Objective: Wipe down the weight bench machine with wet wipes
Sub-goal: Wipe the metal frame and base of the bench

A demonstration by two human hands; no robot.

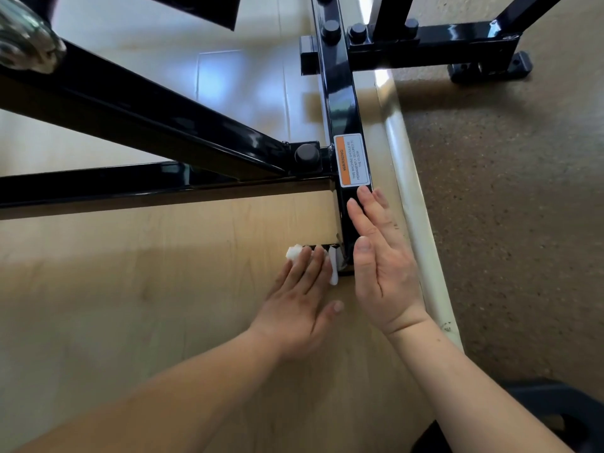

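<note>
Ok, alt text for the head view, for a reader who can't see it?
A person's left hand presses a white wet wipe against the floor-level end of a black frame bar, while the right hand rests flat on that bar just below an orange-and-white warning label. Beneath is a wood floor, with speckled carpet at right.

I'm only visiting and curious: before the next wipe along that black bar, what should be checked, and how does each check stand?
1. Wipe under the left hand: ok, straight fingers press it at the near end of the base bar.
2. Right hand steadying the bar: ok, it lies flat against it just below the warning label.
3. Wipe spread out: not ok, bunched.
4. Wipe damp enough: cannot tell.
5. Bar section ahead free: not ok, the right hand covers it.
</note>
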